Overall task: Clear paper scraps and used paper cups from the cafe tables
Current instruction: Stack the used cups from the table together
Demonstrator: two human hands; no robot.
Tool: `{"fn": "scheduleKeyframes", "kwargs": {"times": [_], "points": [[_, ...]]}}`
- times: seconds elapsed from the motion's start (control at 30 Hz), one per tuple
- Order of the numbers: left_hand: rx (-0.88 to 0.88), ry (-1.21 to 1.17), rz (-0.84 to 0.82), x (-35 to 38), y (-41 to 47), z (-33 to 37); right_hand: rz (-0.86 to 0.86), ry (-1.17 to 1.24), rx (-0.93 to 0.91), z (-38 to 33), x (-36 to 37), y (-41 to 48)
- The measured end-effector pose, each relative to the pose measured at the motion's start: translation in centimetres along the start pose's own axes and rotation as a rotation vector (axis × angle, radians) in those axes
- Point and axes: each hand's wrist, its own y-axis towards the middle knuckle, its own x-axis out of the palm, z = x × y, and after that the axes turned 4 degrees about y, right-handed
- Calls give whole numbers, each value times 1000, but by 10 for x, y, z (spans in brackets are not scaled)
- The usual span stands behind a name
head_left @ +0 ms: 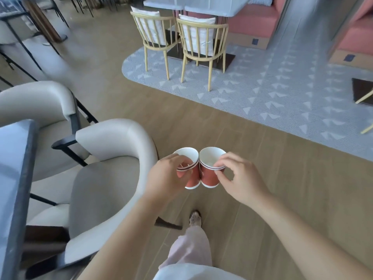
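I hold two red paper cups with white insides side by side above the wooden floor, their rims touching. My left hand [168, 174] grips the left cup [192, 179], which looks like two cups nested together, judging by its doubled rim. My right hand [241, 181] pinches the rim of the right cup [209, 176] between thumb and fingers. Both cups are upright, tilted slightly toward me, and look empty inside.
A grey table edge [18, 168] is at the left with two cream upholstered armchairs [105, 178] beside it. Ahead stand two light wooden chairs [201, 43] at a pale table [201, 5] on a patterned grey carpet [282, 93]. Pink benches [256, 25] are at the back right.
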Motion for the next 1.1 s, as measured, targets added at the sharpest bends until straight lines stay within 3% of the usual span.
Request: {"fn": "scheduleKeyframes", "kwargs": {"times": [0.3,0.6,0.87,1.1], "points": [[-46,-14,35,24,175,-48,-88,-21,-4,71,15,173],[-133,33,106,-18,328,-101,-102,9,-96,97,46,359],[-219,184,122,-43,422,-156,-264,75,-191,119,101,490],[-376,166,196,-64,540,-194,-346,121,-297,145,135,637]]}}
